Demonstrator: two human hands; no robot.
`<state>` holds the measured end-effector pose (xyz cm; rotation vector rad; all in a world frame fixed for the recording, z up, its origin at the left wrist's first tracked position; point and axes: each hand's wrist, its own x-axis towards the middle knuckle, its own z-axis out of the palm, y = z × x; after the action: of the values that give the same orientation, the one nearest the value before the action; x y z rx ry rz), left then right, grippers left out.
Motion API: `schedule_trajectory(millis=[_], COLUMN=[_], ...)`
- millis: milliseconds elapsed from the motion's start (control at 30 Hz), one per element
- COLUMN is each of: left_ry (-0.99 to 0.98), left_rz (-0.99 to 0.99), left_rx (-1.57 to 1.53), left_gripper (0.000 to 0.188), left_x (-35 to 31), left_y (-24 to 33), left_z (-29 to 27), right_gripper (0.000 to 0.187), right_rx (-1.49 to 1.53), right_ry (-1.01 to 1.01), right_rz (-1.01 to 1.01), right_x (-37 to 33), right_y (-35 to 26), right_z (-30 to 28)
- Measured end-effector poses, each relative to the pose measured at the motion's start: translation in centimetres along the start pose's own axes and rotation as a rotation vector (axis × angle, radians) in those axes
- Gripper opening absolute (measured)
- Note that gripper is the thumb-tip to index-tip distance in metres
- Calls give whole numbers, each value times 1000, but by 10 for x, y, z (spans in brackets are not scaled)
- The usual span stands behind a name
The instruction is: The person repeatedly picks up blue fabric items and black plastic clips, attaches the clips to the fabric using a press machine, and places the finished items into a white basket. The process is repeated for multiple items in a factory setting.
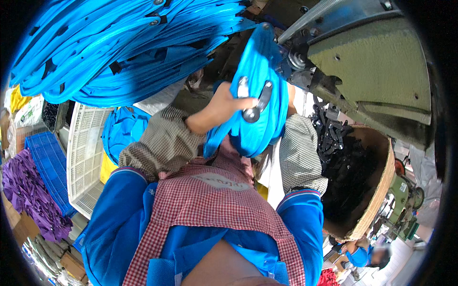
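My left hand (218, 108) is closed on a folded bright blue fabric piece (260, 124), its thumb lying by a curved black handle (257, 102) on the cloth. The handle has round ends, one showing a shiny stud. My right hand (291, 99) is mostly behind the blue fabric's right side; only a strip near the wrist shows, and its fingers are hidden. The fabric's upper end reaches the metal parts of a green machine (372, 66). Both forearms wear striped sleeve covers.
A large stack of blue fabric pieces (119, 52) fills the upper left. Below it stands a white plastic basket (86, 157) with blue cloth inside. A cardboard box (377, 195) of black handles is at my right. Purple fabric (33, 195) lies far left; a person (362, 255) is lower right.
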<state>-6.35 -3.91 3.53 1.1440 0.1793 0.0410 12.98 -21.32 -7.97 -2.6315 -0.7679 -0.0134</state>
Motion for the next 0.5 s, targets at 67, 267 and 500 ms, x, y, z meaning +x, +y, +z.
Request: schedule_trajectory(millis=[67,267,500], left_ry=[53,76,152], left_rz=[-12,29,89], left_rx=[-128,-201,-208], left_gripper=[33,33,26], left_x=[-25,-56,-68], left_y=[-6,-1,-12], left_z=[4,7,13], right_gripper=[33,38,9], right_rx=[0,-46,134], right_ry=[-3,41,275], right_rz=[13,-48,-40], right_x=[1,5,7], right_y=[1,10,32], right_z=[0,5,26])
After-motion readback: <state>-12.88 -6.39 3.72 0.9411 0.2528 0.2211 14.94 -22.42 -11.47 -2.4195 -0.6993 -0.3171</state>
